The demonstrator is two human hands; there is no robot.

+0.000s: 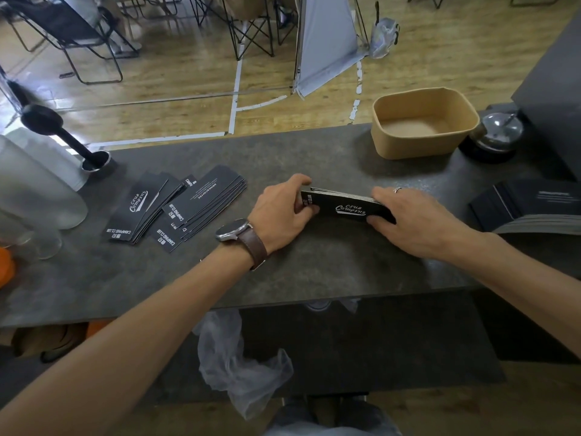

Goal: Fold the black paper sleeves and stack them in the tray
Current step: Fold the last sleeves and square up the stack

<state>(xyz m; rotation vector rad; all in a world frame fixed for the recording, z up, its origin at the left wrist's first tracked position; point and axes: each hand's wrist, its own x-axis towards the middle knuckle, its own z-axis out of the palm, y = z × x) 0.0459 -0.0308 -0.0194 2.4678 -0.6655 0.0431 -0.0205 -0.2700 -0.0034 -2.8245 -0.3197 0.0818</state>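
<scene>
Two hands, left hand [283, 212] and right hand [408, 215], grip one sleeve stack [345, 205] end to end, long axis left-right; one tray [408, 146] beyond.

Stack of sleeves [347, 205] on counter [314, 265] between my left hand [283, 212] and right hand [408, 215]. Loose sleeves [173, 206] lie left (fanned, overlapping). Tray [423, 122] behind right, bell [496, 133] just beside.

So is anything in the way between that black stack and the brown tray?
Nothing visible. Both hands, left hand and right hand, hold the stack of sleeves, and only bare countertop lies between it and the empty tray.
</scene>
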